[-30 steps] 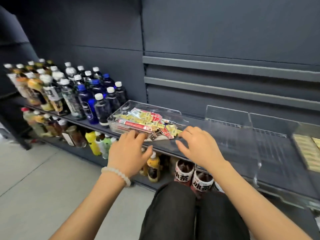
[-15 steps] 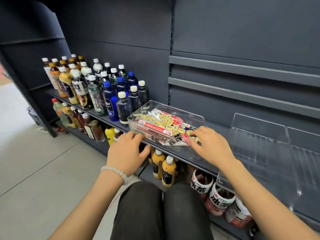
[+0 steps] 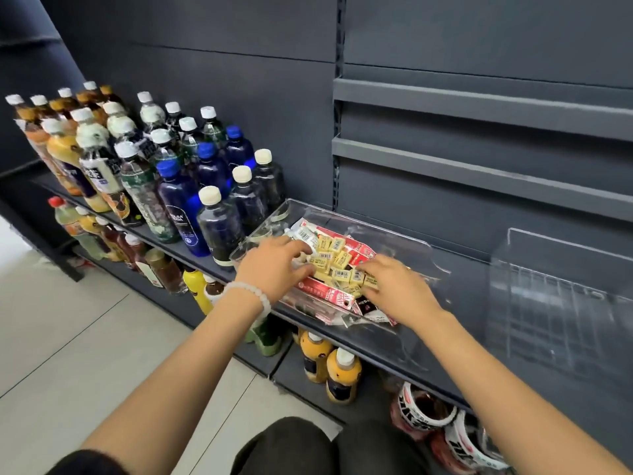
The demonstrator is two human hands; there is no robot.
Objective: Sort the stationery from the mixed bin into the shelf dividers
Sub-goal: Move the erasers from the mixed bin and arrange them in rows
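A clear plastic bin (image 3: 346, 216) sits on the dark shelf, filled with small yellow erasers (image 3: 334, 259) and long red packs (image 3: 325, 293). My left hand (image 3: 274, 265), with a white bead bracelet on the wrist, reaches over the bin's left side. Its fingers and thumb are spread on the pile near the erasers. My right hand (image 3: 397, 289) lies over the bin's right side with its fingers bent down into the erasers and its fingertips hidden. Clear shelf dividers (image 3: 555, 303) stand on the same shelf to the right.
Several drink bottles (image 3: 178, 200) stand close to the bin's left side. More bottles (image 3: 342, 371) fill the lower shelf under the bin. My knees (image 3: 308, 447) are in front of the shelf, and grey floor (image 3: 85, 337) lies to the left.
Both hands have moved from the shelf's front edge forward into the bin and onto the pile. The camera has come closer and turned left.
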